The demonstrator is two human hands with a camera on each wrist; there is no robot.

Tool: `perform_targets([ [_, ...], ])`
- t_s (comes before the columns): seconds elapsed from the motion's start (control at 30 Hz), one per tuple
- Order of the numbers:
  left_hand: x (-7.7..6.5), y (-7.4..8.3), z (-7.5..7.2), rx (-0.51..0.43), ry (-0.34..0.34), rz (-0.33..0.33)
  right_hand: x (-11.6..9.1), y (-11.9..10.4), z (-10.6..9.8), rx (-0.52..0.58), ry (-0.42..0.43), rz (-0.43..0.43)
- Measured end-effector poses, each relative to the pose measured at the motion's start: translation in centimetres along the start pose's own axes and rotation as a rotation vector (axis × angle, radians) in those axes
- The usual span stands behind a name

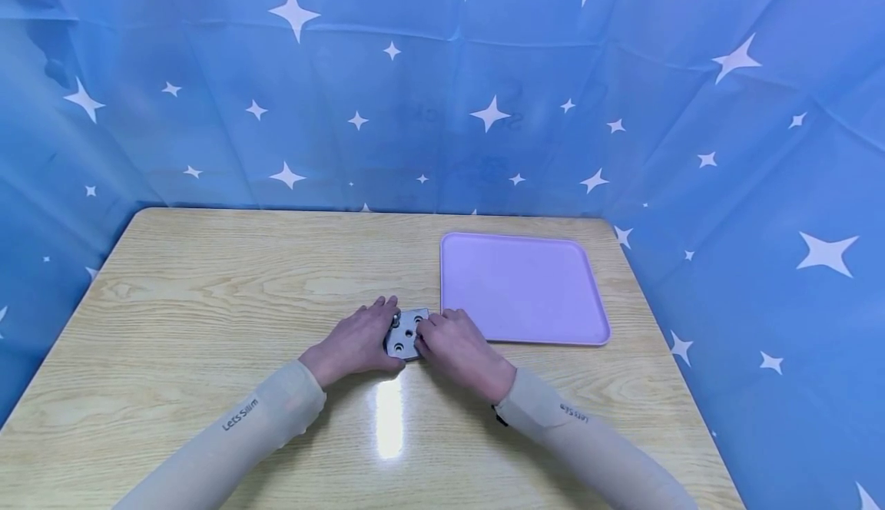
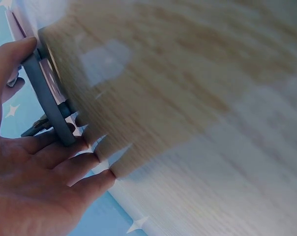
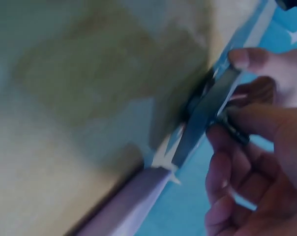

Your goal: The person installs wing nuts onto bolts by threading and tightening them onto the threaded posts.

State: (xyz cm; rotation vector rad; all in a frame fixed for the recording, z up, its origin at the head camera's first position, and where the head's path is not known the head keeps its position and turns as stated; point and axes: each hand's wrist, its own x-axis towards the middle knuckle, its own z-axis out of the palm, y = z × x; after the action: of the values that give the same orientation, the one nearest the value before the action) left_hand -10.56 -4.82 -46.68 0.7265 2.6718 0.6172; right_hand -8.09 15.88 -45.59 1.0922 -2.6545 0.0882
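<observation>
A grey metal plate [image 1: 401, 336] with several round holes stands tilted a little over the table, seen edge-on in both wrist views. My left hand [image 1: 356, 343] grips it from the left, thumb at the near edge and fingers at the far side. A threaded screw [image 2: 36, 127] sticks out of the plate near the left fingers, and a dark stub [image 2: 65, 109] shows on its underside. At the plate's right side my right hand [image 1: 459, 347] pinches a small dark screw [image 3: 234, 132] against its upper face. Fingers hide much of that screw.
A shallow purple tray [image 1: 522, 287] lies on the wooden table [image 1: 242, 279], just behind and right of my right hand. Blue curtains [image 1: 415, 110] with white stars hang along the table's back and sides.
</observation>
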Motion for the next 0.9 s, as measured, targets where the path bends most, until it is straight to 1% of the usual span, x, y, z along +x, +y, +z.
perform_targets([
  [0.07, 0.0, 0.0, 0.0, 0.000, 0.001, 0.002, -0.1, -0.2, 0.0, 0.045, -0.006, 0.045],
  [0.1, 0.0, 0.0, 0.0, -0.001, 0.001, 0.003, -0.1, -0.2, -0.2, 0.057, -0.020, 0.054],
  [0.17, 0.0, 0.0, 0.0, 0.003, 0.000, 0.004, -0.1, 0.0, -0.6, 0.063, -0.057, 0.051],
  [0.2, 0.1, 0.0, -0.1, 0.006, -0.001, 0.005, -0.1, 0.2, -0.9, 0.059, -0.080, 0.036],
  [0.27, 0.1, 0.0, -0.1, 0.009, -0.006, 0.006, 0.0, 0.7, -1.5, 0.053, -0.132, -0.016],
  [0.4, 0.1, 0.0, -0.1, 0.009, -0.016, 0.004, 0.0, 2.0, -2.5, 0.024, -0.236, -0.175],
  [0.5, 0.1, 0.0, -0.1, 0.003, -0.012, -0.001, -0.1, 2.6, -2.6, -0.012, -0.279, -0.273],
  [0.57, 0.1, 0.0, -0.1, 0.002, -0.009, -0.004, -0.1, 2.7, -2.6, -0.038, -0.285, -0.299],
  [0.63, 0.1, 0.0, -0.1, 0.001, -0.007, -0.007, -0.2, 2.7, -2.4, -0.056, -0.276, -0.307],
  [0.8, 0.0, 0.1, -0.2, 0.000, -0.012, -0.009, -0.2, 2.7, -2.3, -0.084, -0.209, -0.321],
  [0.9, 0.0, 0.1, -0.2, 0.002, -0.013, -0.007, -0.2, 2.5, -2.1, -0.099, -0.182, -0.306],
])
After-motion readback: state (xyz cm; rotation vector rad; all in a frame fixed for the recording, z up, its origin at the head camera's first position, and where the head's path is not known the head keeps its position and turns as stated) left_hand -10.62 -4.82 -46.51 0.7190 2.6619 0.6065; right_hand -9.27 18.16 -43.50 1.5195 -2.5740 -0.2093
